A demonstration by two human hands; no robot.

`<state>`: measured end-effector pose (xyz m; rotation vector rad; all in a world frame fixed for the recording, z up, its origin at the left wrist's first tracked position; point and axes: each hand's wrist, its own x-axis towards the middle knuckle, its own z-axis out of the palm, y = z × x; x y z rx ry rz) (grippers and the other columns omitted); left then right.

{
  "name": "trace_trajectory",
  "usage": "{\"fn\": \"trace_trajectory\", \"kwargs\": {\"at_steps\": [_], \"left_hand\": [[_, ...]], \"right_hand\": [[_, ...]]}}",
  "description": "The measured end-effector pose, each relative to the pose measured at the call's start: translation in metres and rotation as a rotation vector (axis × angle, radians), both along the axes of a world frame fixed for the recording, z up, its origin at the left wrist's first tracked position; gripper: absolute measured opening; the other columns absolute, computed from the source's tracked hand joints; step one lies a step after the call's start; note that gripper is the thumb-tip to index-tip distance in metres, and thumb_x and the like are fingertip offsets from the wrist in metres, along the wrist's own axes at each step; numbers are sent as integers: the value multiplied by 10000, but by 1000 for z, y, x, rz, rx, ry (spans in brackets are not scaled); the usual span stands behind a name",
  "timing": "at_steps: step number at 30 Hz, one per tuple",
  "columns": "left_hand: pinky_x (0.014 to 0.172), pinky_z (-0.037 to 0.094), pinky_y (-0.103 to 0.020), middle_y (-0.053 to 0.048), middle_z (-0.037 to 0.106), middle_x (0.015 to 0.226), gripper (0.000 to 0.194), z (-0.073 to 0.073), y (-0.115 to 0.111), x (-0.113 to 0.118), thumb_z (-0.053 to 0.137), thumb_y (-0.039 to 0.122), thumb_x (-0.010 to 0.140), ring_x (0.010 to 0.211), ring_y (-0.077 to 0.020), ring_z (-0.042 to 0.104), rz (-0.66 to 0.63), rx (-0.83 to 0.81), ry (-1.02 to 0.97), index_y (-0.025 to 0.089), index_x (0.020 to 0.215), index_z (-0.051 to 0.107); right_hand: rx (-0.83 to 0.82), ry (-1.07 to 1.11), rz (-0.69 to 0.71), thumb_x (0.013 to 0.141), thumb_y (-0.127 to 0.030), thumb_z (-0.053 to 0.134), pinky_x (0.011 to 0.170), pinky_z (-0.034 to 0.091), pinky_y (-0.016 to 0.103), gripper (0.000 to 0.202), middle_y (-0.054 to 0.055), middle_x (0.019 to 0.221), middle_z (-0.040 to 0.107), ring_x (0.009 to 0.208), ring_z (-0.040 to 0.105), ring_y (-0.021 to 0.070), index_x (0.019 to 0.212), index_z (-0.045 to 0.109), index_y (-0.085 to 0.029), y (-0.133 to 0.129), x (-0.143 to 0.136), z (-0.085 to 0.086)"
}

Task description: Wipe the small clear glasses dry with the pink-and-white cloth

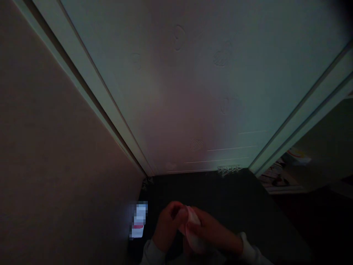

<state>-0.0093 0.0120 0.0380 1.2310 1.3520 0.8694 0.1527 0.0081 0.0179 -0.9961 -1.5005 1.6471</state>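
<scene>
Low in the dim head view, both my hands are close together over a dark surface (204, 191). Between them is a pale, soft-looking piece (196, 241) with a pinkish edge, perhaps cloth; its exact kind is too dark to tell. My left hand (169, 222) has its fingers curled at the left side of this piece. With thumb and fingers, my right hand (213, 228) grips it from the right. Left of my left hand, a lit phone-like screen (140, 219) lies on the dark surface, its content blurred into blocks.
A pale panel (179, 92) with embossed hearts stands upright ahead. At its foot lies a lacy or chain-like strip (229, 170). A plain wall (68, 165) closes the left side. To the right, a low shelf (286, 189) holds papers and a white packet (298, 156).
</scene>
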Motion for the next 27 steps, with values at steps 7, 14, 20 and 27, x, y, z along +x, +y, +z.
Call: {"fn": "trace_trajectory", "kwargs": {"at_steps": [7, 14, 20, 27], "left_hand": [[631, 478, -280, -25, 665, 737, 169, -6, -3, 4, 652, 309, 716, 713, -191, 620, 121, 26, 6, 163, 796, 622], [696, 508, -303, -23, 698, 771, 221, -5, -5, 5, 716, 299, 650, 771, -205, 655, 176, 20, -181, 174, 806, 623], [744, 510, -314, -43, 718, 838, 297, -9, 0, 1, 758, 290, 604, 841, -223, 662, 195, -29, -319, 176, 850, 637], [754, 493, -310, -32, 677, 828, 263, -5, -3, -5, 736, 227, 630, 826, -207, 634, 88, 29, -255, 175, 869, 640]], "right_hand": [[117, -239, -86, 854, -357, 508, 738, 466, 334, 277, 88, 935, 697, 832, 637, 227, 990, 637, -154, 6, -4, -13], [-5, -41, -136, 843, -369, 535, 753, 482, 331, 299, 77, 981, 686, 878, 632, 221, 1041, 621, -162, 4, -3, -11], [-42, 10, -217, 827, -379, 552, 776, 481, 319, 336, 74, 1036, 652, 931, 616, 217, 1101, 579, -187, 2, -1, -2], [-92, -59, -163, 805, -520, 539, 590, 433, 256, 355, -1, 746, 573, 663, 539, 153, 874, 551, -171, 1, 4, 4]]}}
